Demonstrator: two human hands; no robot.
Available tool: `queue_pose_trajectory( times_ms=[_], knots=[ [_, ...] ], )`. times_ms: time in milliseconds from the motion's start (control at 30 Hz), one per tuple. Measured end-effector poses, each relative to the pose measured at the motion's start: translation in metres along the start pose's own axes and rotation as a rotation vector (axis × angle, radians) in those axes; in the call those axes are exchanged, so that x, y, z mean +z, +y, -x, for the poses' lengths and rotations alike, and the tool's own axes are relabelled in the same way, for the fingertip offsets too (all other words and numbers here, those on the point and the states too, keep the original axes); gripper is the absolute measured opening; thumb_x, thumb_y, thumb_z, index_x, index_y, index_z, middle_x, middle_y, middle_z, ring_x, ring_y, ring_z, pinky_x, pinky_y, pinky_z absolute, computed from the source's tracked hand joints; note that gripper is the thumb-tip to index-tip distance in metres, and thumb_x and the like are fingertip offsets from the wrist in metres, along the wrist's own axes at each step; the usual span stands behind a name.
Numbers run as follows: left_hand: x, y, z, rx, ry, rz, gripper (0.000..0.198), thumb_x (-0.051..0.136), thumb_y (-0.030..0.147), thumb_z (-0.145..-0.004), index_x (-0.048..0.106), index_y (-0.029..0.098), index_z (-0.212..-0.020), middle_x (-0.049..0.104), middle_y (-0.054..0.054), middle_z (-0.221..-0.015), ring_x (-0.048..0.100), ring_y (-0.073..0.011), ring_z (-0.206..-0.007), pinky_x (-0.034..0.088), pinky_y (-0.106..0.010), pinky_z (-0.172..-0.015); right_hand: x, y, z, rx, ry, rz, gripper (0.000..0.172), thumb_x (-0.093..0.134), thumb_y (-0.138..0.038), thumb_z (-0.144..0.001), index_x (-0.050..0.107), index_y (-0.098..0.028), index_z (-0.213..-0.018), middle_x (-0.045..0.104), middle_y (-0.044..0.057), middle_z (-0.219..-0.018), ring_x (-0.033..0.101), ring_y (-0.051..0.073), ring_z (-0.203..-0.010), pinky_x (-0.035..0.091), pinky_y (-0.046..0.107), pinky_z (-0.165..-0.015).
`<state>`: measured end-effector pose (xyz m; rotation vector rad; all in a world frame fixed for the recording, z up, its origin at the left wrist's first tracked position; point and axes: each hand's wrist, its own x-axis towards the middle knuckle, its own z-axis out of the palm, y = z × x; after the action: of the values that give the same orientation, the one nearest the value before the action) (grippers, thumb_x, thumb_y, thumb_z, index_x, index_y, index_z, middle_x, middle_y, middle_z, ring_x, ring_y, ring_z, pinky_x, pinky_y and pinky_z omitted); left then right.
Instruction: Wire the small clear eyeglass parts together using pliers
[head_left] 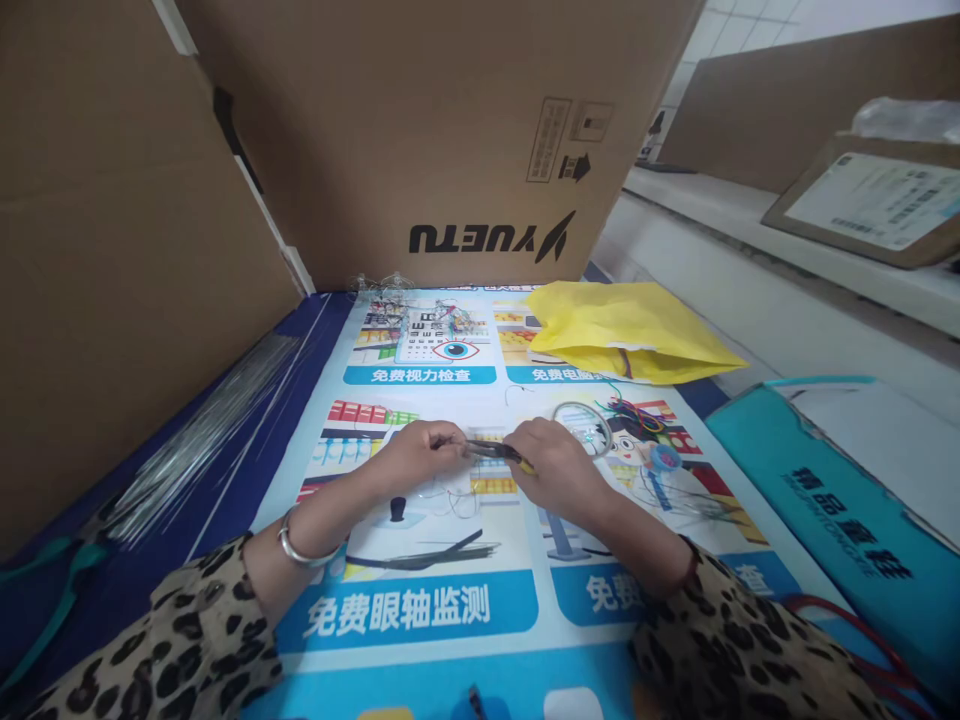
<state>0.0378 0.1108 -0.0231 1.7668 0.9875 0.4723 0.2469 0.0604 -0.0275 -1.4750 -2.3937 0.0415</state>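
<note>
My right hand point(559, 468) is closed round a pair of pliers point(491, 450) with yellow handles, its dark jaws pointing left. The jaws reach the fingertips of my left hand point(420, 455), which is closed in a pinch. A thin wire point(457, 508) curves below the fingers of my left hand and seems to come from that pinch; its held end is too small to make out. Just beyond my right hand lies a round clear dish point(585, 430) with small bits inside. A bundle of dark wire lengths point(435, 552) lies nearer to me on the printed sheet.
A yellow bag point(637, 330) lies at the back right, near coloured wires point(641, 415). On the left are long silvery wires point(202, 430) and green-handled scissors point(71, 570). Cardboard point(420, 130) walls the back and left. A teal box point(817, 490) stands right.
</note>
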Motion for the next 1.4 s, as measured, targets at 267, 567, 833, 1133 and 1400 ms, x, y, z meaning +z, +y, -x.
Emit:
queue_pose_trajectory(
  times_ms=[267,567,833,1133,1400],
  knots=[
    [-0.0018,-0.0064,-0.0011,-0.021,-0.056,0.046,0.019,0.048,0.029,-0.071,0.060,0.014,-0.073,0.047,0.004,-0.057,0.035,-0.0065,-0.050,0.026,-0.019,-0.046,-0.0020,-0.0010,-0.0013,-0.131,0.028,0.244,0.009,0.048,-0.013,-0.076,0.056,-0.017,-0.076,0.053,0.005,-0.075,0.041,0.018,-0.077,0.027,0.030,-0.069],
    [-0.0017,-0.0028,0.0000,-0.012,-0.039,-0.017,0.021,0.047,0.029,-0.072,0.061,0.014,-0.073,0.054,0.001,-0.063,0.041,-0.0086,-0.056,0.031,-0.019,-0.051,-0.0052,-0.0020,-0.0009,-0.194,0.078,0.390,0.017,0.041,-0.010,-0.081,0.055,-0.017,-0.075,0.051,0.005,-0.071,0.037,0.018,-0.072,0.023,0.033,-0.066],
    [-0.0026,-0.0052,0.0005,-0.008,-0.068,-0.012,0.020,0.046,0.029,-0.072,0.060,0.014,-0.074,0.051,0.002,-0.061,0.038,-0.0077,-0.053,0.028,-0.019,-0.049,-0.0031,-0.0022,-0.0008,-0.186,0.070,0.360,0.016,0.042,-0.009,-0.080,0.055,-0.017,-0.073,0.052,0.005,-0.071,0.038,0.018,-0.072,0.023,0.032,-0.065],
    [-0.0026,-0.0053,0.0000,-0.034,-0.103,0.026,0.019,0.047,0.030,-0.072,0.058,0.014,-0.074,0.045,0.003,-0.058,0.033,-0.0071,-0.050,0.024,-0.019,-0.047,0.0007,0.0004,0.0004,-0.183,0.073,0.330,0.014,0.044,-0.010,-0.079,0.054,-0.017,-0.072,0.053,0.004,-0.070,0.040,0.017,-0.070,0.022,0.031,-0.062],
    [-0.0037,0.0003,0.0008,-0.009,-0.094,-0.011,0.015,0.049,0.027,-0.071,0.055,0.014,-0.067,0.040,0.004,-0.058,0.033,-0.0077,-0.054,0.026,-0.018,-0.048,0.0012,-0.0001,0.0009,-0.179,0.066,0.316,0.014,0.044,-0.010,-0.078,0.054,-0.017,-0.070,0.053,0.005,-0.069,0.042,0.016,-0.068,0.022,0.030,-0.059]
  ],
)
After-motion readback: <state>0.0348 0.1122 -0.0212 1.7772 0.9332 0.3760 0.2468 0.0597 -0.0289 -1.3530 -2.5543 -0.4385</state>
